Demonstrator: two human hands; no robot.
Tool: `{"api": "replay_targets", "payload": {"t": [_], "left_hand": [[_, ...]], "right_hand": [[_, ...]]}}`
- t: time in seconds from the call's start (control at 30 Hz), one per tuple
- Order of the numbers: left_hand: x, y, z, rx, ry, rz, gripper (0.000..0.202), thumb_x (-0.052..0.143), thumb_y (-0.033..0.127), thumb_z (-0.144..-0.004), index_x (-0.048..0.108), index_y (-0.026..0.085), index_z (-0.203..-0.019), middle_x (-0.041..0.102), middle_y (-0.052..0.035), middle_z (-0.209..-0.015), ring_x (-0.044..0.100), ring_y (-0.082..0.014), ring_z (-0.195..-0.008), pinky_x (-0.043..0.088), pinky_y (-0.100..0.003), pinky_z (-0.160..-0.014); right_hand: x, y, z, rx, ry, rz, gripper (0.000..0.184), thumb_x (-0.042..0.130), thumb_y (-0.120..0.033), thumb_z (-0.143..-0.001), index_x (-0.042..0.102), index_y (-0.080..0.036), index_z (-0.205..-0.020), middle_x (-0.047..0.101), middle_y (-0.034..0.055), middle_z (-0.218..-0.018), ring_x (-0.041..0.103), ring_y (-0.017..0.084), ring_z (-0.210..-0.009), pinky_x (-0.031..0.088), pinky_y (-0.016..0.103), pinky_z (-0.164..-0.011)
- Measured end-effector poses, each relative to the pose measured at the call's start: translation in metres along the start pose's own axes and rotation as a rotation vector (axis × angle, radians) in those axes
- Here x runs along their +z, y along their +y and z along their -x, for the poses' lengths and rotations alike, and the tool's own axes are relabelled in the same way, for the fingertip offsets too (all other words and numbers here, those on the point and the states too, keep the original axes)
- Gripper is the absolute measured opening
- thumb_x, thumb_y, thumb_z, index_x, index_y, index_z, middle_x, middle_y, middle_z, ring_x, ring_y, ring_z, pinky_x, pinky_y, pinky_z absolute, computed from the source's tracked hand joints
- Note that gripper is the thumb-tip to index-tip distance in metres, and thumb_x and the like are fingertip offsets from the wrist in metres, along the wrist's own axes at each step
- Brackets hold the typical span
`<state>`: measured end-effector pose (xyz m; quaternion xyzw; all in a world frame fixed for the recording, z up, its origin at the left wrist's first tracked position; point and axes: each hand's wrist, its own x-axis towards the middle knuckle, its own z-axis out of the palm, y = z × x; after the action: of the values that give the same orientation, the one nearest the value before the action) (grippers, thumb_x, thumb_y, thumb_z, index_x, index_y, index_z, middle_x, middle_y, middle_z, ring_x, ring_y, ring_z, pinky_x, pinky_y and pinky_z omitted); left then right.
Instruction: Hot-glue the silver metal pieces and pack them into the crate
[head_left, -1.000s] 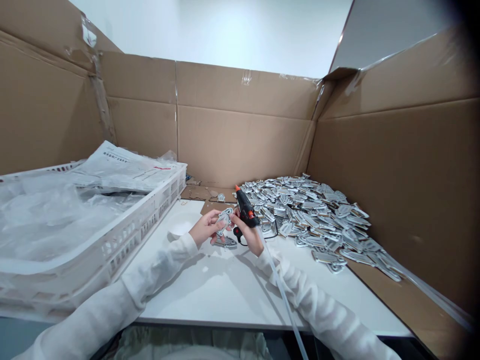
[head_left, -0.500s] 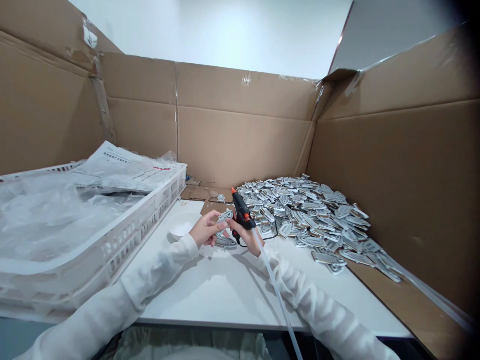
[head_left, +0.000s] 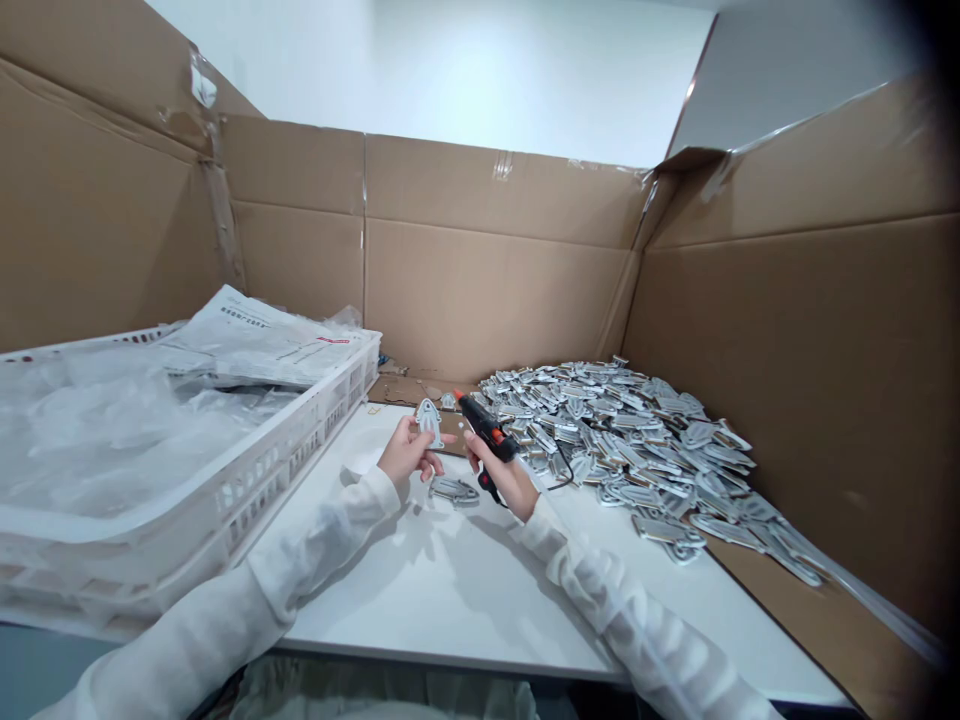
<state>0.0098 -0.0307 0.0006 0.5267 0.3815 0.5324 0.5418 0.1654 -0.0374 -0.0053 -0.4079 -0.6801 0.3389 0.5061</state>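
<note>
My left hand point(head_left: 405, 455) pinches a small silver rocket-shaped piece point(head_left: 429, 420) and holds it upright above the white table point(head_left: 450, 580). My right hand point(head_left: 504, 476) grips a black glue gun point(head_left: 484, 432) with an orange tip, its nozzle pointing left towards the piece with a small gap between them. Another silver piece point(head_left: 453, 490) lies flat on the table between my hands. Both arms wear white sleeves.
A large heap of similar silver pieces point(head_left: 630, 440) covers the table's right side. A white plastic crate point(head_left: 225, 490) with clear bags and printed sheets stands on the left. Cardboard walls point(head_left: 487, 280) enclose the table at the back and both sides.
My left hand has lifted the silver piece up and turned it upright, away from the piece on the table. The glue gun has tilted lower, its nozzle pointing more to the left.
</note>
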Motion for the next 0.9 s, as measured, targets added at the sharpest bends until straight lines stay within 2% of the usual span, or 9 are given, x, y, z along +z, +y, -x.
{"api": "replay_targets", "payload": {"t": [0.13,0.23,0.4,0.63,0.9], "left_hand": [[0.000,-0.002,-0.002,-0.028,-0.006,0.012,0.031,0.051,0.030,-0.071,0.024,0.022,-0.084,0.057,0.0044,-0.067,0.055,-0.0105,-0.038,0.033,-0.016,-0.030],[0.001,-0.005,-0.002,-0.027,-0.020,0.008,0.033,0.052,0.031,-0.071,0.024,0.022,-0.086,0.055,0.0047,-0.066,0.056,-0.0106,-0.038,0.032,-0.016,-0.030],[0.001,-0.006,-0.003,-0.026,-0.043,0.006,0.037,0.052,0.035,-0.070,0.023,0.022,-0.089,0.054,0.0053,-0.064,0.054,-0.0110,-0.035,0.031,-0.016,-0.030],[0.003,-0.004,0.000,-0.011,-0.047,0.010,0.034,0.052,0.033,-0.072,0.024,0.022,-0.086,0.057,0.0025,-0.072,0.055,-0.0102,-0.036,0.032,-0.016,-0.028],[0.003,-0.004,0.001,-0.005,-0.085,0.016,0.043,0.057,0.042,-0.069,0.024,0.022,-0.087,0.055,0.0063,-0.063,0.054,-0.0099,-0.034,0.033,-0.016,-0.031]], "right_hand": [[0.002,0.005,-0.001,0.057,-0.055,-0.048,0.043,0.044,-0.055,-0.077,0.062,-0.016,-0.073,0.056,0.0029,-0.063,0.046,0.011,-0.050,0.036,0.024,-0.047],[0.004,0.009,-0.002,0.096,-0.039,-0.053,0.046,0.043,-0.057,-0.076,0.063,-0.016,-0.070,0.058,0.0041,-0.061,0.046,0.012,-0.049,0.037,0.025,-0.046],[0.002,0.011,-0.002,0.108,0.015,0.037,0.050,0.042,-0.059,-0.076,0.060,-0.015,-0.059,0.057,0.0042,-0.055,0.046,0.011,-0.046,0.037,0.024,-0.047],[0.002,0.007,-0.002,0.135,0.017,0.070,0.053,0.041,-0.061,-0.075,0.057,-0.016,-0.053,0.053,0.0023,-0.049,0.044,0.010,-0.045,0.035,0.023,-0.048],[0.002,0.008,-0.002,0.146,0.049,0.115,0.053,0.040,-0.062,-0.074,0.049,-0.017,-0.046,0.045,-0.0006,-0.044,0.042,0.010,-0.045,0.032,0.023,-0.049]]}}
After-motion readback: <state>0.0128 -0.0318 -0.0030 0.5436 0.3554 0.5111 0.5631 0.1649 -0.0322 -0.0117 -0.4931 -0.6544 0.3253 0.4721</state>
